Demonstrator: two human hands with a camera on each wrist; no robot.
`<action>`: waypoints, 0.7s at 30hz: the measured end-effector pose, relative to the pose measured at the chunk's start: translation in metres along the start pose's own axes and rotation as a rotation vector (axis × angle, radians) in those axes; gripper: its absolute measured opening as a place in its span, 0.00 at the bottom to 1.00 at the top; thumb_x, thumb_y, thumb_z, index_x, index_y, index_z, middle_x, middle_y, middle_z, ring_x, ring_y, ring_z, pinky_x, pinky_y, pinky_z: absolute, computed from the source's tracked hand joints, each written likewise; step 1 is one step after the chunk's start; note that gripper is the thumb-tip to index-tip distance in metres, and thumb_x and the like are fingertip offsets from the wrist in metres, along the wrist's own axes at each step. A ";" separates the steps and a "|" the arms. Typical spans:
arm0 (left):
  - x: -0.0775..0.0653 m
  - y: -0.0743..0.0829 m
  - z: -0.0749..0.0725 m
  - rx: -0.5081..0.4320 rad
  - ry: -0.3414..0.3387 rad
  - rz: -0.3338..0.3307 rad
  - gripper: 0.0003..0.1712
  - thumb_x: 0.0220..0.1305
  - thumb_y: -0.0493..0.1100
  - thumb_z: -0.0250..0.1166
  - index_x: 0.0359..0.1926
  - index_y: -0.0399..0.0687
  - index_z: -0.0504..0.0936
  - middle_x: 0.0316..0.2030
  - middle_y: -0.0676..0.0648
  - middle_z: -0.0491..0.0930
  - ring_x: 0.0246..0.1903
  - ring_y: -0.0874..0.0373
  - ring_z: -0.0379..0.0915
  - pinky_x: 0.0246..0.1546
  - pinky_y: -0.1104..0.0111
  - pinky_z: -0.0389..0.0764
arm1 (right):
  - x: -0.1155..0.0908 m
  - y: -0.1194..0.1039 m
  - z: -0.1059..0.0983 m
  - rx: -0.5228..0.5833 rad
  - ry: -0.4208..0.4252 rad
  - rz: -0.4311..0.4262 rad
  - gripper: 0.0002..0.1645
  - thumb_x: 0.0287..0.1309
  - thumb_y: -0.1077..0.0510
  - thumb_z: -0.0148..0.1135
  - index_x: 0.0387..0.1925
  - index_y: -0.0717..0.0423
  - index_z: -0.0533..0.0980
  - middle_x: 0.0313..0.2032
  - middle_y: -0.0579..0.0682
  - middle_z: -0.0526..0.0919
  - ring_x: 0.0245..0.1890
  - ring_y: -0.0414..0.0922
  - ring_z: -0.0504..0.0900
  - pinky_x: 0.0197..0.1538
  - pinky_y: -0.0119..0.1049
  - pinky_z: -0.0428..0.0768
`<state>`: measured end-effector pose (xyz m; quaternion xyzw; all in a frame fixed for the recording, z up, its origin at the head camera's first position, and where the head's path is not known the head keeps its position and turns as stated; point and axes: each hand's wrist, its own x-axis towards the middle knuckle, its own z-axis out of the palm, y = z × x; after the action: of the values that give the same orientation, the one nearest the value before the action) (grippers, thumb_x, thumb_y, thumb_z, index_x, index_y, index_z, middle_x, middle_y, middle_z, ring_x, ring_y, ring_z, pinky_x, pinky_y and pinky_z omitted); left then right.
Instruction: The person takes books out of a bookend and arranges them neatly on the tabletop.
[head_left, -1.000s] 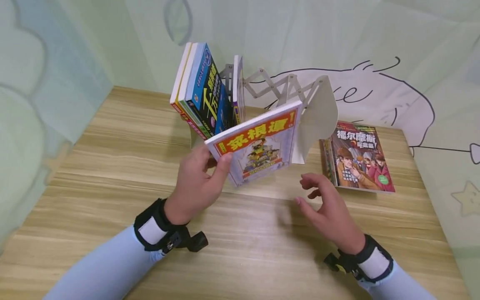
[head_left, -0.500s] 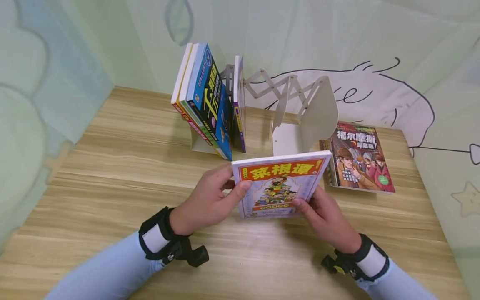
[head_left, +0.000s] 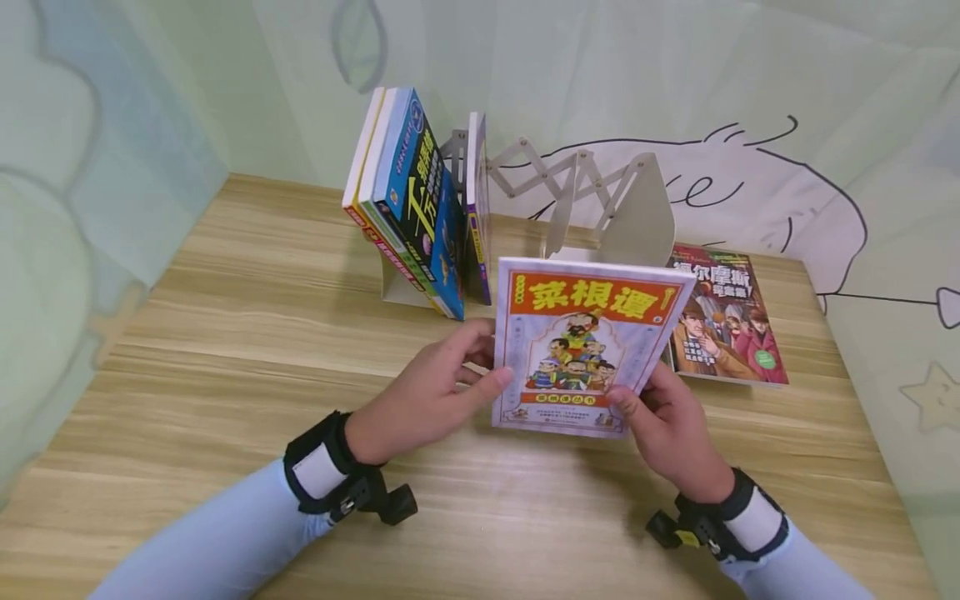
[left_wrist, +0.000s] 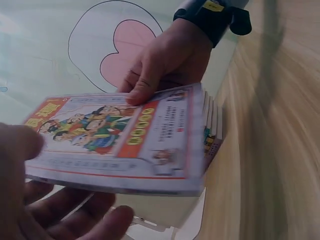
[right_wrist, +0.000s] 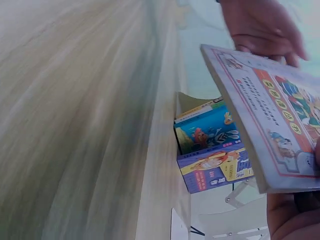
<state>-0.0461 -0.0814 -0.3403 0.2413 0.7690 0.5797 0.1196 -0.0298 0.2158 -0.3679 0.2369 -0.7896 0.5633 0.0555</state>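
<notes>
book stack (head_left: 731, 333) partly behind held book (head_left: 577, 354), sleeves (head_left: 217, 533) cut off

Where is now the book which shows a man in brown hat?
In the head view, that book lies on the right of the table, beside the rack, partly hidden by the held book.

2 grips (head_left: 420, 404) (head_left: 678, 433), 1 held bk (head_left: 577, 350), 1 rack (head_left: 641, 212), 1 table (head_left: 510, 517), 2 wrist cams (head_left: 397, 504) (head_left: 663, 529); other bks (head_left: 420, 200) (head_left: 720, 325) several, exact no. unclear.
</notes>
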 end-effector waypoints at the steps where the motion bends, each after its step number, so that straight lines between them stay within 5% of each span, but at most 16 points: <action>1: 0.001 -0.002 0.001 0.024 -0.019 -0.030 0.25 0.74 0.48 0.59 0.67 0.50 0.66 0.51 0.51 0.81 0.49 0.61 0.79 0.45 0.68 0.85 | 0.000 -0.001 -0.001 0.026 0.023 0.017 0.23 0.65 0.75 0.55 0.60 0.70 0.71 0.51 0.44 0.86 0.44 0.37 0.87 0.41 0.31 0.86; 8: 0.002 -0.007 0.004 0.138 -0.108 -0.127 0.11 0.72 0.44 0.62 0.52 0.50 0.78 0.41 0.56 0.84 0.39 0.63 0.79 0.38 0.68 0.83 | 0.003 -0.006 -0.004 0.175 0.124 0.120 0.25 0.67 0.73 0.52 0.65 0.68 0.68 0.51 0.44 0.86 0.45 0.38 0.87 0.44 0.30 0.85; 15: -0.001 -0.008 0.005 0.137 -0.075 -0.066 0.08 0.71 0.41 0.62 0.49 0.48 0.80 0.36 0.55 0.83 0.33 0.61 0.78 0.34 0.69 0.83 | 0.002 -0.008 -0.006 0.140 0.132 0.240 0.23 0.71 0.67 0.53 0.66 0.65 0.69 0.52 0.42 0.85 0.48 0.38 0.85 0.49 0.30 0.84; 21: -0.001 -0.009 0.008 0.131 -0.058 -0.044 0.09 0.71 0.40 0.62 0.51 0.46 0.79 0.38 0.53 0.84 0.35 0.62 0.79 0.36 0.70 0.84 | 0.003 -0.009 -0.010 0.243 0.205 0.332 0.20 0.73 0.62 0.53 0.62 0.64 0.72 0.48 0.47 0.85 0.45 0.40 0.85 0.48 0.31 0.85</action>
<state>-0.0437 -0.0774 -0.3511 0.2480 0.8067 0.5182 0.1385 -0.0303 0.2219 -0.3551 0.0503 -0.7343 0.6768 0.0129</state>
